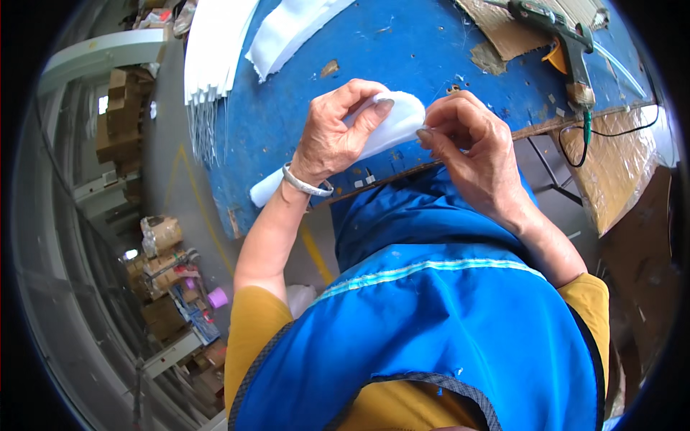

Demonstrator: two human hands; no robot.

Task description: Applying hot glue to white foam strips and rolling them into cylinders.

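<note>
While left hand point(334, 136) grips white strip point(388, 126), right hand point(471, 140) apparently pinches its end.

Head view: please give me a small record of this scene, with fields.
left hand: grips the white strip, thumb on top
right hand: pinches the strip's end
strip: long, white, soft-looking, held over the table edge
table: blue, worn top
glue gun: lies on cardboard, far right, apart from both hands
white stack: far left of the table
bracelet: on the left wrist
</note>
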